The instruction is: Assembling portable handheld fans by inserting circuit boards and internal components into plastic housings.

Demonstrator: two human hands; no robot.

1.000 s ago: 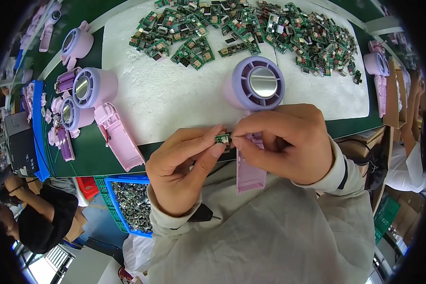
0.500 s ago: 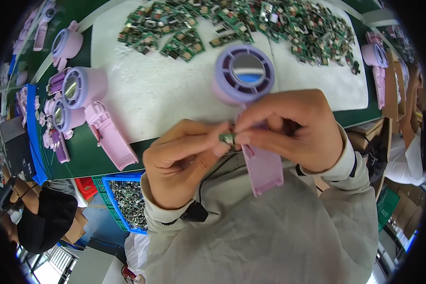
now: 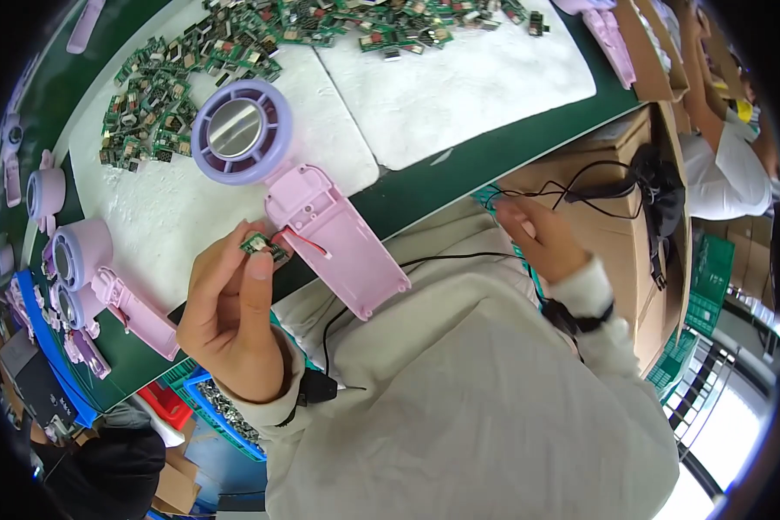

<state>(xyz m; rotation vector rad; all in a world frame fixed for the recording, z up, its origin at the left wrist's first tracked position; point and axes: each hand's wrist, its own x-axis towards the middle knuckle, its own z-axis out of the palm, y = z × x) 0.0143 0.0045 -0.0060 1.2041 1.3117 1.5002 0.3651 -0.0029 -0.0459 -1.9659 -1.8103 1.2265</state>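
My left hand (image 3: 238, 316) pinches a small green circuit board (image 3: 258, 244) between thumb and fingertips. Just right of it lies a handheld fan, its lilac round head (image 3: 242, 132) on the white foam sheet and its open pink handle shell (image 3: 338, 247) reaching over the table's front edge. A red wire (image 3: 308, 240) with a white plug comes out of the shell. My right hand (image 3: 546, 241) is away to the right, past the table edge, beside a cardboard box; its fingertips are partly hidden, so what they touch is unclear.
Many loose circuit boards (image 3: 160, 95) are heaped on the white foam sheet (image 3: 459, 104). More fans (image 3: 82, 251) and pink shells stand at left by a blue bin edge (image 3: 56, 355). A cardboard box (image 3: 598, 234) with black cables is at right. Below the table sits a blue crate (image 3: 234, 425).
My right hand has left the circuit board and moved right, off the table edge. My left hand keeps the board. The view has turned to the right.
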